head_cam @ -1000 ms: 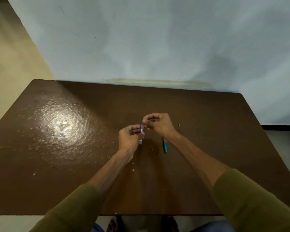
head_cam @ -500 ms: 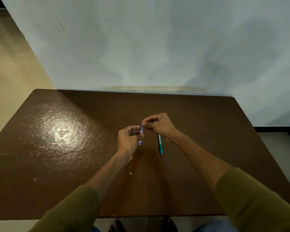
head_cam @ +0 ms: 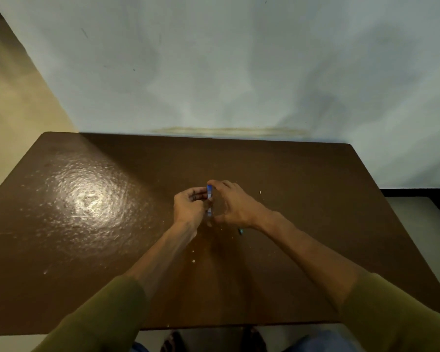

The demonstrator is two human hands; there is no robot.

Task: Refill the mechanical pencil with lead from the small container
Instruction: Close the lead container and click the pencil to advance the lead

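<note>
A small blue and white lead container stands upright between my two hands above the middle of the brown table. My left hand pinches its side with fingers curled. My right hand closes its fingertips on the container's top end and covers its right side. Under my right wrist only the teal tip of the mechanical pencil shows on the table; the rest of it is hidden.
The table stands against a pale wall. A bright glare patch lies on its left half. Small white crumbs dot the surface near my forearms. The floor shows to the right.
My right hand has shifted left and forward over the container's top and now hides most of the pencil. The container stands more upright. The camera has tilted slightly.
</note>
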